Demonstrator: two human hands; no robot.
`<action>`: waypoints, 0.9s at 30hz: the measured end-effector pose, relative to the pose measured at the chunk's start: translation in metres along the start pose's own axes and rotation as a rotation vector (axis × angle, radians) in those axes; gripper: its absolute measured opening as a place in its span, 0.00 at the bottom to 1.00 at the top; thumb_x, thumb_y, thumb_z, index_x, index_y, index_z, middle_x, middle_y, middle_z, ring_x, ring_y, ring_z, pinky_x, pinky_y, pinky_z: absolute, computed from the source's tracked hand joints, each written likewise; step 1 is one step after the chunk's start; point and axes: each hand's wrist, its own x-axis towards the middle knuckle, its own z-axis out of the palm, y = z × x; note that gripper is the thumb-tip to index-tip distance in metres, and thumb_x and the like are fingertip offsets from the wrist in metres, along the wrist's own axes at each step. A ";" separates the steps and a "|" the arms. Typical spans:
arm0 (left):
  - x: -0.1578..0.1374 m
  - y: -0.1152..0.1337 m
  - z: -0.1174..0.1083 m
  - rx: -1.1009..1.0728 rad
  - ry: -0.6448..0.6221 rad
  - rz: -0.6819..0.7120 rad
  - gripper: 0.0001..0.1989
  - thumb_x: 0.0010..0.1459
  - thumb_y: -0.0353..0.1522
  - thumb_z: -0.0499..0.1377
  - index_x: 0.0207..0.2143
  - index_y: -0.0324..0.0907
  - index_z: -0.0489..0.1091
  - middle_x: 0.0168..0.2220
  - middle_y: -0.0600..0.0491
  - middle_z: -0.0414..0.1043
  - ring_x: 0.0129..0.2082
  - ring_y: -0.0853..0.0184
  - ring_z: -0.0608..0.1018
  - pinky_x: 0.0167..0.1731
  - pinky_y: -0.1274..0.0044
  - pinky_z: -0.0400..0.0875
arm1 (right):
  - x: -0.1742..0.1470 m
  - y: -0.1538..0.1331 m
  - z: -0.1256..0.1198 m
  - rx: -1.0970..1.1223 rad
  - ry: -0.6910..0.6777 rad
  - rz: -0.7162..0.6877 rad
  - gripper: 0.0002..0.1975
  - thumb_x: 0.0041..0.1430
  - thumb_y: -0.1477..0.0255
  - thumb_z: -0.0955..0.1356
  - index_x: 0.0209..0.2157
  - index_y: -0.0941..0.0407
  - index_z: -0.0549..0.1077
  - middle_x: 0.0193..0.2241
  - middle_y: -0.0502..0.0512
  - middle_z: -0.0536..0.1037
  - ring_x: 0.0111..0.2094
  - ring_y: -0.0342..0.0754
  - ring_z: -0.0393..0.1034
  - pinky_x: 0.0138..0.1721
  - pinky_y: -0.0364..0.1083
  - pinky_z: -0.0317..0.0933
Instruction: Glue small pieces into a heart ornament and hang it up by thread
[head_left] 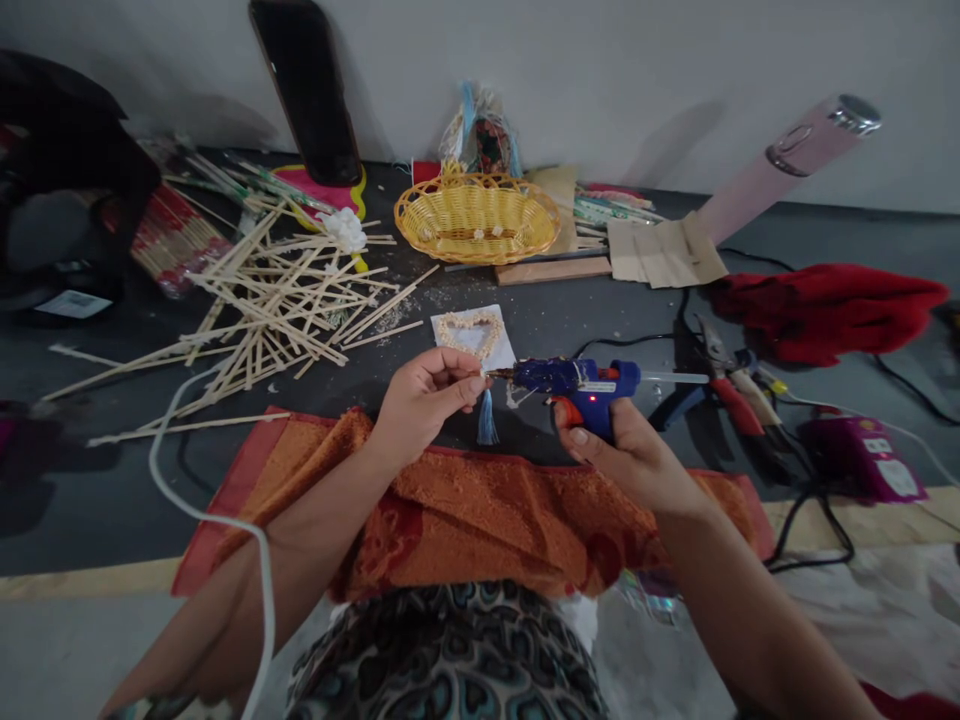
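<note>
My right hand (626, 450) wraps its fingers round the grip of a blue glue gun (559, 376), a red light showing on its side. The fingers of my left hand (427, 405) pinch a small piece (484, 373), mostly hidden, right by the nozzle. A blue tassel (487, 418) shows just below those fingertips. Behind them, a heart-shaped outline (491, 338) lies on white paper (505, 352) on the table (555, 310), between the loose sticks (277, 310) and the gun.
</note>
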 end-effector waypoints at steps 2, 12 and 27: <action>0.000 0.000 0.000 0.009 -0.001 -0.003 0.09 0.51 0.33 0.67 0.35 0.40 0.73 0.28 0.53 0.73 0.27 0.71 0.76 0.25 0.80 0.72 | 0.000 0.001 0.000 -0.004 -0.027 0.020 0.11 0.63 0.63 0.66 0.42 0.54 0.68 0.30 0.52 0.67 0.29 0.44 0.60 0.29 0.44 0.57; 0.001 0.000 0.000 -0.027 -0.030 0.000 0.09 0.51 0.31 0.67 0.33 0.41 0.70 0.28 0.55 0.72 0.25 0.74 0.73 0.24 0.81 0.70 | 0.000 0.004 -0.001 0.012 -0.031 0.033 0.13 0.63 0.61 0.66 0.45 0.53 0.67 0.31 0.52 0.68 0.29 0.44 0.60 0.29 0.44 0.58; 0.002 0.000 0.000 -0.053 -0.034 -0.034 0.13 0.50 0.32 0.68 0.33 0.43 0.66 0.27 0.57 0.72 0.24 0.74 0.74 0.24 0.80 0.70 | 0.004 0.003 -0.002 0.057 -0.039 0.057 0.16 0.61 0.60 0.68 0.46 0.55 0.68 0.31 0.52 0.69 0.29 0.43 0.61 0.30 0.44 0.58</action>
